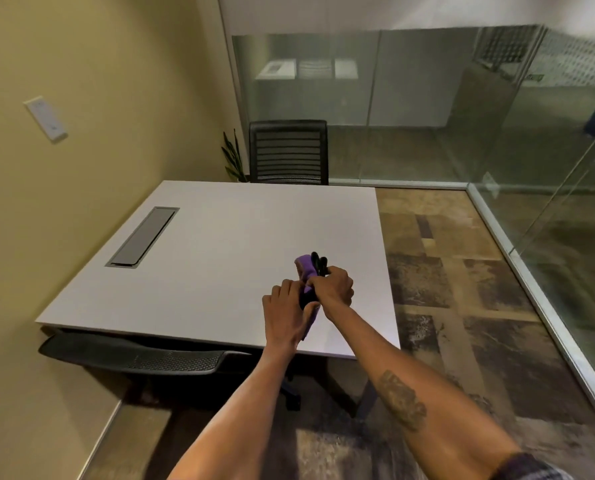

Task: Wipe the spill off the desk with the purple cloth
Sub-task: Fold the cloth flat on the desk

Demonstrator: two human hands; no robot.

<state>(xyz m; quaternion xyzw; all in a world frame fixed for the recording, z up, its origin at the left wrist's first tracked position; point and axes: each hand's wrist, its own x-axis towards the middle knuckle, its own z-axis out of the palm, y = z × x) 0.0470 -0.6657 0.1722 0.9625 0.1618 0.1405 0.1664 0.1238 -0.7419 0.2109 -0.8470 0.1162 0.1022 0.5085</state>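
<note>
Two hands (308, 299) gripping one purple cloth (306, 268); one desk (219, 244).

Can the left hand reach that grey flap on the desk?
Probably yes: the desk between the left hand and the grey flap looks bare, though that hand is busy holding the purple cloth.

white desk (219, 244) | grey cable hatch (143, 237) | purple cloth (306, 271) on top

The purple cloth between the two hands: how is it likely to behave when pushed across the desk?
The purple cloth looks soft and floppy: it folds and bunches between the left hand and right hand. It is probably light and would likely crumple rather than slide flat on the smooth desk unless pressed down.
</note>
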